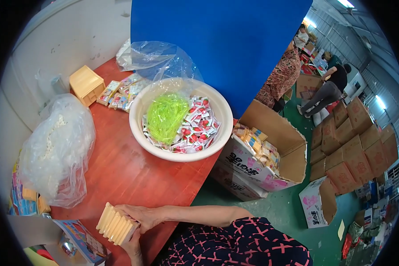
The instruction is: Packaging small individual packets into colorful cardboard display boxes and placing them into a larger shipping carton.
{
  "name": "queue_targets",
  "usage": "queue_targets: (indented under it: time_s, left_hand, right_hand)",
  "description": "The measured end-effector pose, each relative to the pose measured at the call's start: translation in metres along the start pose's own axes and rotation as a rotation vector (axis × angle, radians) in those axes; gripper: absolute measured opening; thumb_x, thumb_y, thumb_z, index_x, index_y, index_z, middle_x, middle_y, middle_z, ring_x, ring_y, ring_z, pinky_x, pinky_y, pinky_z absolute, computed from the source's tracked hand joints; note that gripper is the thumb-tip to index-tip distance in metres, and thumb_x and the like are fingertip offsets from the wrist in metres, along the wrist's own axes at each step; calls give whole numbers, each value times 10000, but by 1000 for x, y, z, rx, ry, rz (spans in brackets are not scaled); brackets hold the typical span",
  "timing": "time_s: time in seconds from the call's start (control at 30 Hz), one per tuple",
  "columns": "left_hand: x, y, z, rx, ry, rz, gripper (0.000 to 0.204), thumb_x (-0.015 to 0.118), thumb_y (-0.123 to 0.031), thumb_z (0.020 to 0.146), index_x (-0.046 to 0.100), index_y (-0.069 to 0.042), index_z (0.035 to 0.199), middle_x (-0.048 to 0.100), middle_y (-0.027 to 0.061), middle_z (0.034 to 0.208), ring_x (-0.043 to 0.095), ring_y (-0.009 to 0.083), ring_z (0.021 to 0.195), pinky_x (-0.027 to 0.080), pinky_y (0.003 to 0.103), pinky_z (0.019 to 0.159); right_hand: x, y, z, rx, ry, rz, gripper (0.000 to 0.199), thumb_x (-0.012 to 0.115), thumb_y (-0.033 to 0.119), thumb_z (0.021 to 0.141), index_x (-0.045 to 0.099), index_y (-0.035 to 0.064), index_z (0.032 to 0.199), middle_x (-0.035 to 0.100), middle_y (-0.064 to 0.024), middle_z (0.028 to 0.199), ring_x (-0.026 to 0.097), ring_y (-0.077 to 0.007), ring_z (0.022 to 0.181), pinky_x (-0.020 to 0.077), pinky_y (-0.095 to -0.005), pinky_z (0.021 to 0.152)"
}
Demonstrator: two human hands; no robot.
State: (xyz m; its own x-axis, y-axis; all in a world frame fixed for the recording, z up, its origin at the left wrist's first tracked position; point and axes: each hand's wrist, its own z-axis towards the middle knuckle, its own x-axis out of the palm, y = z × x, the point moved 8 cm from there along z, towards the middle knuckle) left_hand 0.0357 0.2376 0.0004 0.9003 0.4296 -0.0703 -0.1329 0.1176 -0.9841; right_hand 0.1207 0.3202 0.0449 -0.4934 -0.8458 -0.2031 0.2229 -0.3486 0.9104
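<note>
Low over the near end of the red table (119, 164), both my hands hold a stack of pale yellow ridged plastic pieces (116, 224). My right hand (139, 215) grips its right side, with the forearm coming in from the right. From below, my left hand (132, 248) supports the lower end; its fingers are partly hidden. Beyond them stands a cream basin (181, 157) of small white sachets with red strawberry pictures (201, 128). A bundle of lime-green thin plastic strips (167, 116) lies on the sachets.
A clear bag of white bits (57, 150) lies at the left, with a yellow plastic container (86, 84) and colourful packets (119, 95) farther back. Right of the table, an open carton (292, 177) holds yellow packs. Stacked cartons (350, 155) and two people (334, 82) are farther off.
</note>
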Motion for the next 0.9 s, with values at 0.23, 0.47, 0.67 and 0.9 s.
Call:
queue_targets:
  time_s: [0.23,0.47,0.67,0.9]
  left_hand:
    - [3,-10,-10,-86,-123,-228,625,711,-3,645,427,45,1199,531,133,1117,540,221,974,441,327,857]
    - [-13,-15,-32,-163,-110,-102,525,699,-126,715,475,32,1163,529,129,1125,533,223,988,440,344,864]
    - [11,9,-27,-61,-78,16,689,771,-188,665,425,-31,1240,410,113,1244,400,247,1180,364,360,977]
    - [15,-4,-11,-228,-67,-433,1146,838,-307,569,48,-39,1355,274,107,1311,297,218,1231,298,361,1012]
  right_hand:
    - [-6,31,0,98,34,-3,1081,764,143,504,123,21,1365,351,-189,1261,335,-352,1200,246,-394,1029]
    - [15,32,9,-113,-58,-12,968,761,204,612,174,22,1360,304,-211,1312,293,-354,1245,264,-415,1022]
    - [19,-14,-15,323,58,222,1074,803,310,622,91,-16,1358,347,-150,1314,340,-243,1228,269,-365,1034]
    - [17,-20,-11,423,19,339,904,842,164,565,271,24,1251,452,-87,1196,470,-149,1073,435,-313,897]
